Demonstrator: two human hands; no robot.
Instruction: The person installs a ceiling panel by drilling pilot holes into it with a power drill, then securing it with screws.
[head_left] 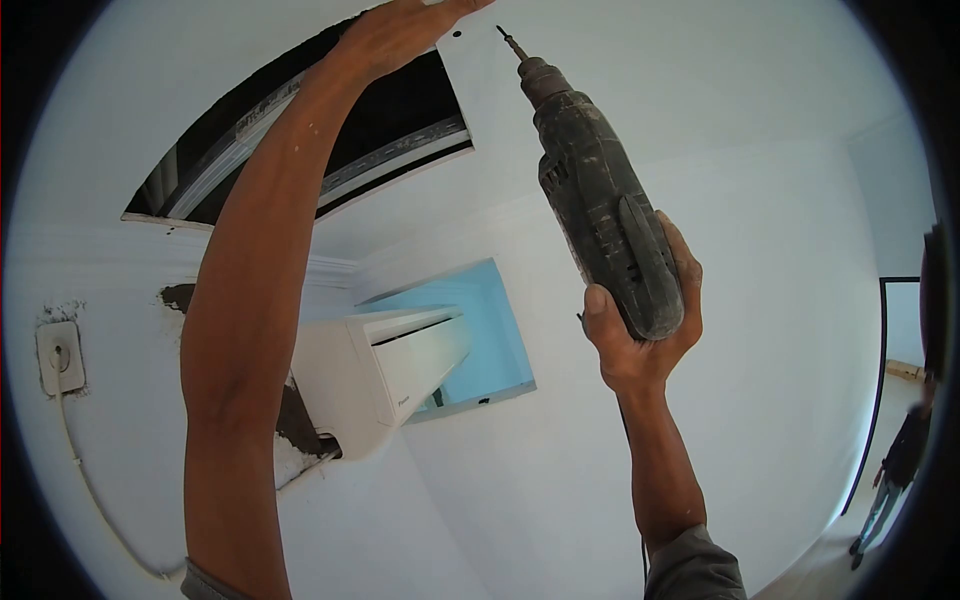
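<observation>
One wall socket [60, 357], left of the air conditioner [385, 375]. One air conditioner, logo unreadable. One left hand [400, 35], flat on one ceiling panel [600, 60] above it. One drill [600, 200], right, right hand [645, 330] wrapped tight around its grip.

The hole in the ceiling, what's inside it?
Inside the dark ceiling opening, grey metal rails cross a black space. The raised left hand holds a white ceiling panel over part of it, so anything deeper stays hidden.
</observation>
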